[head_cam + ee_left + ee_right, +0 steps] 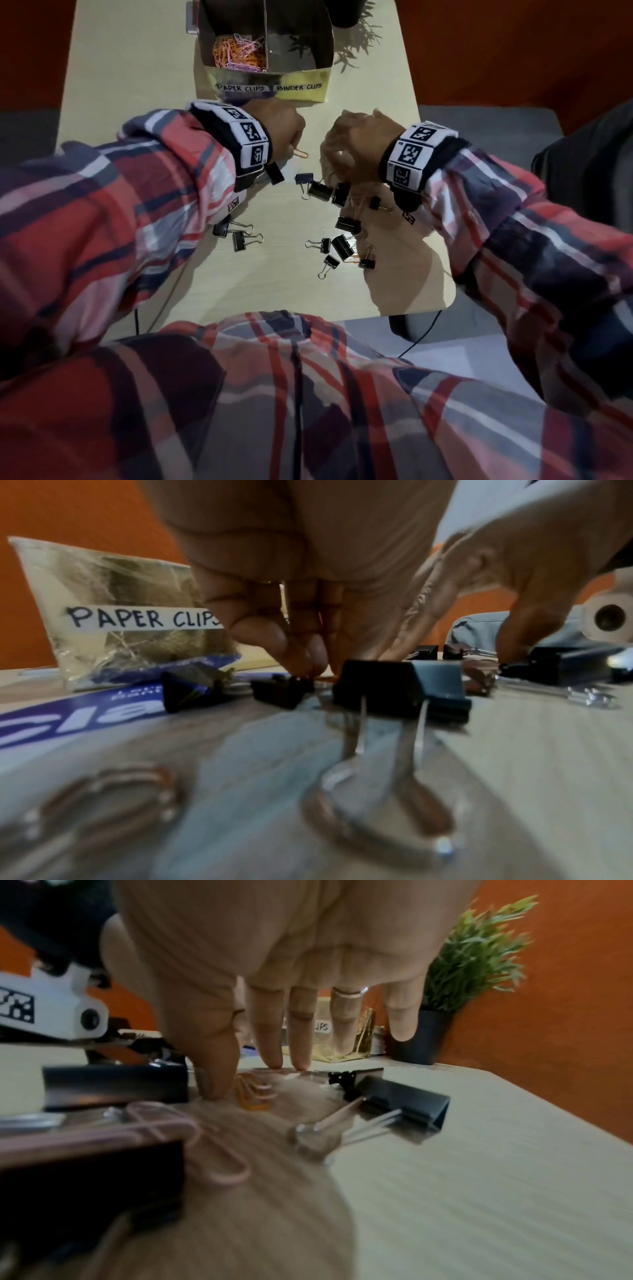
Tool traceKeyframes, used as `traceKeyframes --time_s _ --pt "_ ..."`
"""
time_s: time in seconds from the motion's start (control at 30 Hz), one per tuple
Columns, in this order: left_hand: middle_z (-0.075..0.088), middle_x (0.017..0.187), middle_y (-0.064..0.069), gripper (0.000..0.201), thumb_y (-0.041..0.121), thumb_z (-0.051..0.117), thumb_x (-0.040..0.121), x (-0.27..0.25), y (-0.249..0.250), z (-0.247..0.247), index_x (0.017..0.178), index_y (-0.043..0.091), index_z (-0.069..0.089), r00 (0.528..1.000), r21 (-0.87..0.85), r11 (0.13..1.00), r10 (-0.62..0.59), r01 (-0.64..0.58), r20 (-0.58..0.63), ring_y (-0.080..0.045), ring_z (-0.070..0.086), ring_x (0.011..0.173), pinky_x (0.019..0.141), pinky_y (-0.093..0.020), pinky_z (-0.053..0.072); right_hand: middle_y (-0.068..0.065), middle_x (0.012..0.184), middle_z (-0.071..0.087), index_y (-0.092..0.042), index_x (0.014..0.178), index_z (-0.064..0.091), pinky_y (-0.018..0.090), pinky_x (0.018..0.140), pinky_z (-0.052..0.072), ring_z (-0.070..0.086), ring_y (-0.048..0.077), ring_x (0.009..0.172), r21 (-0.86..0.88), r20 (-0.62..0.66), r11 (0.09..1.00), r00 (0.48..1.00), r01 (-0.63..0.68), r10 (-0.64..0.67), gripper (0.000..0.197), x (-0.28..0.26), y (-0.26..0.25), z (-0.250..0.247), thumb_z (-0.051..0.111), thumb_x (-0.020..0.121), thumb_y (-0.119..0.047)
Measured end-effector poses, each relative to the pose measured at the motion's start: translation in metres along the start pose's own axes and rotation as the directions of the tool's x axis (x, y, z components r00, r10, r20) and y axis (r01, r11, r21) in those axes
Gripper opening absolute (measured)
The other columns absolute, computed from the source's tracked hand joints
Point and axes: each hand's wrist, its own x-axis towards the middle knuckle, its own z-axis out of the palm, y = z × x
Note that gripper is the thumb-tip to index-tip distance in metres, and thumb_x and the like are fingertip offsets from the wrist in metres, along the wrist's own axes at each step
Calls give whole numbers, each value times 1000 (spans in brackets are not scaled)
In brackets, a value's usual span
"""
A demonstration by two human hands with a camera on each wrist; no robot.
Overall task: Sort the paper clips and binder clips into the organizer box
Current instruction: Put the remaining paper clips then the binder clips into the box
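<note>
The organizer box (267, 88) stands at the far middle of the table, with labels for paper clips and binder clips. Orange and pink paper clips (236, 51) fill its left compartment; the right one looks bare. My left hand (284, 130) pinches an orange paper clip (301, 153) low over the table, fingertips (274, 642) pressed together. My right hand (346, 144) reaches down with straight fingers; thumb and fingertips (274, 1056) touch the table around a small bunch of orange and pink paper clips (255, 1095). Several black binder clips (342, 219) lie scattered below both hands.
A potted plant (472, 961) stands at the far right beside the box. Two binder clips (236, 236) lie near my left sleeve. A pink paper clip (192, 1131) lies close to the right wrist. The table's near right corner (448, 301) is close by.
</note>
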Motion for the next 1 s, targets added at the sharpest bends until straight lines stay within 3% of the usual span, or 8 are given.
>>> traceKeyframes --time_s 0.13,0.27,0.37,0.43,0.6,0.77,0.87,1.0 --pt "67 99 -9 10 16 61 87 -2 2 0 93 11 68 994 -44 996 -79 83 79 -29 61 92 75 -34 48 9 121 55 -18 109 62 63 110 16 45 32 125 -122 -41 992 998 34 -39 39 -8 -1 -2 33 97 -41" --pt "67 96 -8 10 18 61 84 -8 2 2 90 12 68 992 -85 991 -94 102 85 -31 61 92 79 -38 51 8 111 62 -11 104 66 55 111 21 55 32 113 -164 -66 984 994 76 -87 43 -17 -3 1 32 100 -37" --pt "66 93 -8 6 15 58 84 -14 4 3 86 15 64 994 -115 990 -79 87 77 -31 61 90 77 -37 51 4 99 63 -16 101 66 37 83 45 61 29 92 -212 -67 973 992 92 -108 32 -21 -5 6 41 98 -35" --pt "64 89 -5 5 13 57 84 -20 5 3 84 17 60 997 -167 983 -67 74 46 -28 58 86 71 -33 47 4 95 64 -15 99 66 31 67 42 59 28 83 -258 1 965 999 50 -51 25 -21 -6 7 51 93 -33" --pt "61 87 4 17 12 61 81 -37 29 1 93 24 66 996 -422 906 -53 20 -66 -17 55 84 75 -27 44 6 70 56 -12 78 61 30 62 43 55 28 69 -243 102 966 988 -88 116 31 -20 -5 -1 57 84 -42" --pt "60 82 6 20 14 61 81 -39 74 11 95 24 72 1000 -403 915 3 -7 -12 -17 57 84 74 -24 41 8 76 65 -18 83 68 32 64 52 59 29 67 -227 107 966 982 -126 154 25 -14 1 -8 55 76 -38" --pt "69 99 -3 19 13 61 82 -30 88 18 96 19 72 1000 -366 931 -20 17 -4 -26 63 95 74 -26 42 13 83 66 -10 86 66 33 65 48 56 30 68 -214 59 965 984 -154 170 31 -16 3 -4 48 86 -35" --pt "68 110 -10 21 17 60 86 -20 102 25 105 13 69 1000 -243 970 -30 30 4 -31 63 102 74 -29 41 16 86 67 -8 86 67 31 64 46 57 30 70 -117 1 964 971 -237 239 24 -17 12 -2 60 82 -30"
